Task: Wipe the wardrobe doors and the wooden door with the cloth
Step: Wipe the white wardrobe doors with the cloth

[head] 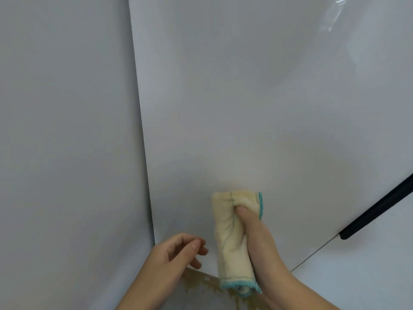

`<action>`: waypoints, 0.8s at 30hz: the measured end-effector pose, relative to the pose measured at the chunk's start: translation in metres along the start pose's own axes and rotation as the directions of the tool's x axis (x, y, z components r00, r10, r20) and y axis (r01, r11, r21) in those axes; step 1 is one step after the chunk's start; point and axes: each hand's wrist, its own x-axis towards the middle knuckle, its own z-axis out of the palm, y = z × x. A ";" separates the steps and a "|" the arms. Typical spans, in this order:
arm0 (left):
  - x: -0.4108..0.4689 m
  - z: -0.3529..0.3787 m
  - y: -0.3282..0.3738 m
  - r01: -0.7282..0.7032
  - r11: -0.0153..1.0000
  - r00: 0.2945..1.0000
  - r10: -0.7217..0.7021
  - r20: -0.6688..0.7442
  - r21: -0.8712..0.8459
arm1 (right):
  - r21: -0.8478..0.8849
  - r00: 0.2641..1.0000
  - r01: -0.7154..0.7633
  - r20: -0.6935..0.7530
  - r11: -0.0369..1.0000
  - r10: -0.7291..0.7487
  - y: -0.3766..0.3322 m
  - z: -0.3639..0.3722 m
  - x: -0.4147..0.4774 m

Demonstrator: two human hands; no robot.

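A folded cream cloth (232, 238) with a teal stitched edge is held against a glossy white wardrobe door (257, 108). My right hand (261, 242) grips the cloth, thumb pressed into its upper part, low on the door. My left hand (176, 253) hovers just left of the cloth with fingers loosely curled, holding nothing, close to the door's left edge. A second white panel (67, 130) fills the left side, meeting the door at a long vertical seam.
A dark bar handle (377, 211) slants across the right edge, on the neighbouring door (368, 276). Below the door's bottom edge a strip of patterned brownish floor (201, 280) shows between my arms.
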 end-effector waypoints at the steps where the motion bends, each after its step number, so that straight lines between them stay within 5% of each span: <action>1: 0.000 -0.001 -0.004 0.008 1.000 1.000 -0.008 0.026 -0.003 | 0.017 1.000 -0.015 0.011 1.000 0.014 0.004 -0.002 0.001; 5: 0.002 -0.005 -0.013 0.030 1.000 0.999 -0.030 0.026 -0.005 | 0.100 0.992 -0.122 0.037 0.987 0.119 0.015 -0.005 0.006; 13: 0.002 -0.009 -0.025 -0.020 0.997 1.000 0.022 0.018 -0.081 | 0.093 0.994 -0.052 0.102 0.994 0.043 0.038 -0.008 0.012; 18: 0.004 -0.014 -0.045 0.145 0.963 0.989 -0.148 0.004 -0.225 | 0.169 0.992 -0.088 0.104 0.982 0.071 0.046 -0.019 0.013; 21: -0.004 -0.015 -0.062 0.102 0.992 0.993 -0.097 0.067 -0.076 | 0.187 0.987 -0.146 0.098 0.972 0.129 0.063 -0.024 0.019; 24: -0.005 -0.015 -0.080 0.196 0.974 0.978 -0.202 -0.050 -0.111 | 0.171 0.971 -0.234 0.084 0.957 0.222 0.092 -0.033 0.031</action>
